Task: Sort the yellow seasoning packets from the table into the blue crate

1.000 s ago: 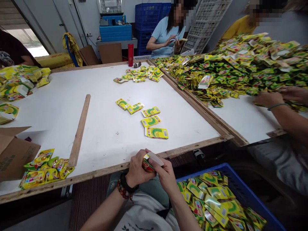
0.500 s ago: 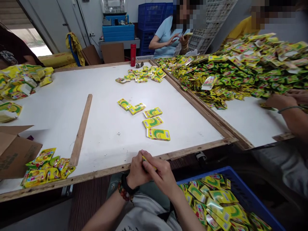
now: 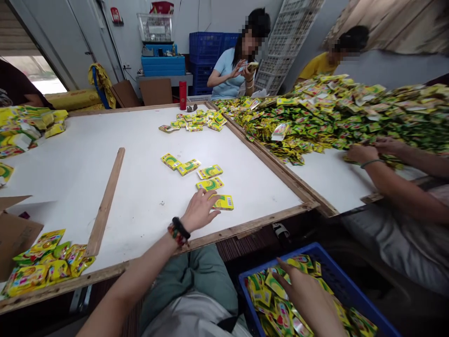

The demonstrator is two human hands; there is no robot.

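Note:
My left hand [image 3: 200, 209] reaches over the white tabletop with its fingers spread. Its fingertips cover the left end of the nearest flat yellow-and-green box [image 3: 224, 202]; whether they press on it I cannot tell. Just beyond lies another such box [image 3: 209, 184], with several more farther off. Low on the right, my right hand [image 3: 304, 291] hangs over a blue plastic crate [image 3: 245, 285], thumb and forefinger stretched out and apart, and I see nothing held in it. Inside the crate are many yellow-and-green boxes [image 3: 282, 309].
A wooden strip [image 3: 107, 201] lies on the table, left of the boxes. Shiny yellow packets [image 3: 45, 269] and a cardboard carton [image 3: 19, 238] are near left. Beyond a wooden divider [image 3: 270, 159] rises a large packet heap [image 3: 336, 112], where another person's hands [image 3: 372, 152] work. A red bottle [image 3: 183, 95] stands at the back.
My hands, together around a small yellow item before, have parted. The left has moved forward onto the nearest box; the right has gone down over the crate, and the yellow item is no longer seen in it.

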